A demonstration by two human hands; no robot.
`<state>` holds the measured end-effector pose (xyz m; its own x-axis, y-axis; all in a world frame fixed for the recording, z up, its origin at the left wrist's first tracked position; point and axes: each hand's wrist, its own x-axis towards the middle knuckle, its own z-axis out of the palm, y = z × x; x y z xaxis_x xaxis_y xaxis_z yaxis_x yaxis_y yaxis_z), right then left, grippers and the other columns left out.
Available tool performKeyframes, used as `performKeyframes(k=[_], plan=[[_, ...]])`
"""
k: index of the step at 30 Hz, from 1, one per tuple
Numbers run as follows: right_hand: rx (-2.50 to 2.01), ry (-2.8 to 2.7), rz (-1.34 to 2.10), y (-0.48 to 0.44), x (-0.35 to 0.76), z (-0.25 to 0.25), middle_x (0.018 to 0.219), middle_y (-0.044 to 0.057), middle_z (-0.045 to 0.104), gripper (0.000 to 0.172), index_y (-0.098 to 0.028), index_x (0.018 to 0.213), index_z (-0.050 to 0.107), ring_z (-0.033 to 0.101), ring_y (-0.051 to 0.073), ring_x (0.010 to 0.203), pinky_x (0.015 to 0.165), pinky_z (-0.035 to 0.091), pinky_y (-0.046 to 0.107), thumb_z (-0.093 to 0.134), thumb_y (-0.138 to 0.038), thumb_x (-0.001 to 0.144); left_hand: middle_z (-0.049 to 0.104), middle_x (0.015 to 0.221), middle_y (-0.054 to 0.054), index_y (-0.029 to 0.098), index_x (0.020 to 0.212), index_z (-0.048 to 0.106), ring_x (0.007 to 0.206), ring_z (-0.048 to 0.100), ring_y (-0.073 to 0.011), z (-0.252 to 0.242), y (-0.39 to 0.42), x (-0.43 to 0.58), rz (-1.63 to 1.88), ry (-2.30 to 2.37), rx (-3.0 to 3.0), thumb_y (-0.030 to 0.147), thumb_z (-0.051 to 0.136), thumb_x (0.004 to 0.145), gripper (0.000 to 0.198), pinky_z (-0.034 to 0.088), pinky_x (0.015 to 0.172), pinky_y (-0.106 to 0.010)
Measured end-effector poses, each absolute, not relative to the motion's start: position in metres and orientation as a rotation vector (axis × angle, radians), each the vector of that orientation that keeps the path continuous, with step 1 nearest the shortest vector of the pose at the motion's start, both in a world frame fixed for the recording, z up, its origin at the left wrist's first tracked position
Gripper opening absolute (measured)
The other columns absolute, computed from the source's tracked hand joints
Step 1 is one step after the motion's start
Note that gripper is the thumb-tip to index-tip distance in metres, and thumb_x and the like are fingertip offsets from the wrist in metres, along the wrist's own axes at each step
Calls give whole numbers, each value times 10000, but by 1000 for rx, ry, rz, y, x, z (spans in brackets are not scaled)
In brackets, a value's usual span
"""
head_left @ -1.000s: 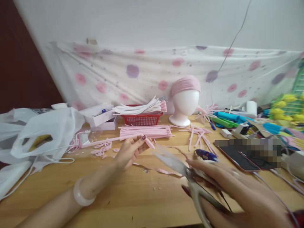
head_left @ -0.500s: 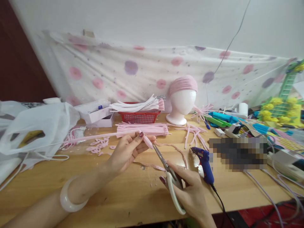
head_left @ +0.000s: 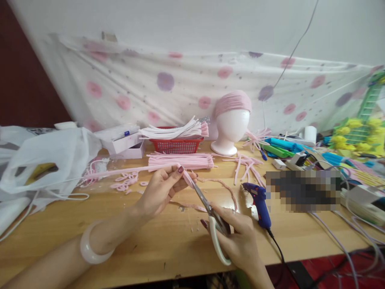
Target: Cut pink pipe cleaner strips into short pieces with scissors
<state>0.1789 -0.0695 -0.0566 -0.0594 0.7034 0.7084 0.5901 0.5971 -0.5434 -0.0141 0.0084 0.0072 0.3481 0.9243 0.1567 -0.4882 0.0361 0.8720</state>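
My left hand [head_left: 156, 194] pinches a pink pipe cleaner [head_left: 120, 171] between thumb and fingers. One long end runs left toward the plastic bags, and a folded part [head_left: 188, 179] sticks out to the right of the fingertips. My right hand [head_left: 239, 237] grips white-handled scissors [head_left: 215, 241], with the blades pointing up and left. Their tips meet the folded part; whether they cut into it cannot be made out. Behind my hands lies a bundle of pink pipe cleaners [head_left: 183, 161]. Small pink loops [head_left: 126, 180] lie left of it.
A blue glue gun [head_left: 260, 206] with a black cord lies right of my right hand. Farther back stand a red basket [head_left: 176, 145] and a white foam head [head_left: 231, 128] wearing a pink band. Plastic bags [head_left: 60, 152] fill the left; cables and craft pieces crowd the right.
The view has shifted slightly. The scissors' handles look a little closer together, and their tips stay at the folded pink pipe cleaner. My left hand keeps its pinch.
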Motion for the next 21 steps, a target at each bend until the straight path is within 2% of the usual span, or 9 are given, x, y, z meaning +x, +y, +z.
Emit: performKeyframes(k=[10,15,18,21], plan=[[-1040,-1737,62,-66,178,-58,748,49,761,232,-163,1020,737,677,145,567,543,526,195,731,-228,797,772,873,-103,138,767,659,952,715,-244,4,9,-16,1166,541,1044,366,748,776,245,551,876,-349],[-1069,-1653,139,-67,179,-62,698,36,741,213,-156,980,746,634,133,500,498,515,202,730,-236,783,768,855,-94,138,754,675,932,709,-239,8,8,-15,1168,561,1061,366,751,767,240,531,887,-358],[-1100,-1513,231,-68,183,-69,703,39,721,231,-138,984,732,632,149,521,505,527,228,734,-223,769,761,866,-87,137,767,691,905,700,-220,9,11,-17,1178,630,1070,354,765,744,230,516,877,-342],[-1131,-1379,301,-66,188,-76,675,26,684,250,-139,1006,724,633,166,547,532,539,259,727,-230,774,738,815,-52,146,751,688,791,682,-167,4,20,-20,1208,732,1079,343,792,686,232,516,795,-293]])
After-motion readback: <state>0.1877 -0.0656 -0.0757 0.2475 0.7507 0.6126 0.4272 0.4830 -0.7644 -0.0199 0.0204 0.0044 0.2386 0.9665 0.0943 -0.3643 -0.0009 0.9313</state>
